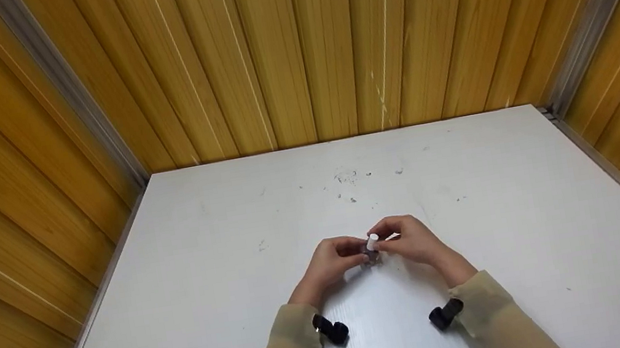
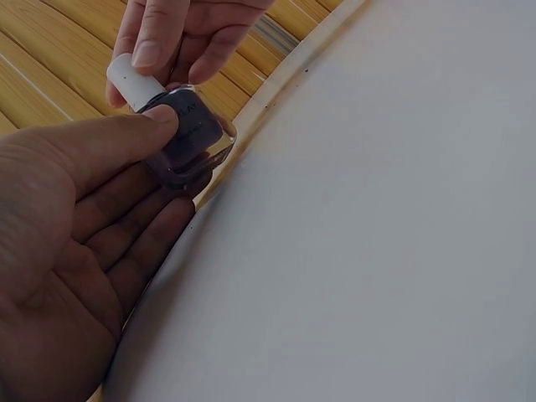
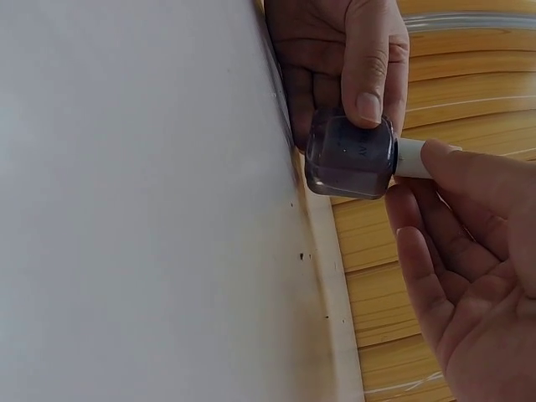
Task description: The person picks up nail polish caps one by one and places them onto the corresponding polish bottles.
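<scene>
A small nail polish bottle [image 2: 194, 134] of clear glass with dark purple-grey polish is held between both hands, tilted. My left hand [image 1: 330, 263] pinches the glass body, its thumb across the lettered front and its fingers behind. On the bottle's neck sits a white cylindrical cap [image 3: 412, 159]. My right hand [image 1: 414, 241] pinches this cap between thumb and fingers. In the head view the bottle is small and partly covered by the fingers.
A white tabletop [image 1: 203, 247] with small dark marks and scuffs lies under the hands. Wood-patterned panels [image 1: 271, 49] rise behind it and at both sides. Black wrist cameras [image 1: 335, 330] sit at the cuffs of the tan sleeves.
</scene>
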Demonstrator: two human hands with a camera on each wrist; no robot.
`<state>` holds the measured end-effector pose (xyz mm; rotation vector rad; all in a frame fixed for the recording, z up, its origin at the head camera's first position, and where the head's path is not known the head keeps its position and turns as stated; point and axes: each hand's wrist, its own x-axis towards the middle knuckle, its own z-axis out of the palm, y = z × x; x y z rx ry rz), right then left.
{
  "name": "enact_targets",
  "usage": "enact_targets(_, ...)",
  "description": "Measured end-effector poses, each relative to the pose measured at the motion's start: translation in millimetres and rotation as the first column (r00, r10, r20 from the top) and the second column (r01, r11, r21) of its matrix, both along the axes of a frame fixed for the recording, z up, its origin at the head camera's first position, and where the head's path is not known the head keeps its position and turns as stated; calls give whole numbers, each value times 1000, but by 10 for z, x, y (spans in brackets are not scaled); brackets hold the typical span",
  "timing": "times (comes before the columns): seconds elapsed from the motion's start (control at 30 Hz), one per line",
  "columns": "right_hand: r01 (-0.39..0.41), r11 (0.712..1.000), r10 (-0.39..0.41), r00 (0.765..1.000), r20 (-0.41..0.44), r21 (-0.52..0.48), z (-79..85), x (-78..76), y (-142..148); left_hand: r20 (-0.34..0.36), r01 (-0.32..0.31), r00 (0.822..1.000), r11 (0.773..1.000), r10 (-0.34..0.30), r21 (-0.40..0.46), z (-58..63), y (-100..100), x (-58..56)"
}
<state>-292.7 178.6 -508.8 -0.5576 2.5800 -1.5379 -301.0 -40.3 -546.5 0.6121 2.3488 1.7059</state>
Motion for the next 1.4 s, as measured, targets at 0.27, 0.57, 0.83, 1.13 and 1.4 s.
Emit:
enact_targets(0.27, 33, 999, -33, 999, 14, 17, -26, -16, -5, -2, 1, 1000, 1000, -1, -4, 0, -4, 3)
enact_targets(0.57, -7, 1000, 7, 1000, 19, -18, 0, 4, 6, 2, -5, 1000, 1000, 5, -8, -10, -4, -9)
enact_targets(0.83, 26, 1000, -26, 1000, 11, -1, -1, 9, -14, -6, -9, 1000, 1000, 9, -23, -7, 6, 0)
enact_targets(1.13, 11, 1000, -11, 1000, 10, -1, -32, -18, 10, -1, -6, 1000, 999, 6, -31, 0, 3, -1)
enact_targets(1.4, -8, 1000, 8, 1000, -3, 6, -11, 5, 12, -10, -1, 1000, 1000, 0, -27, -2, -9, -7)
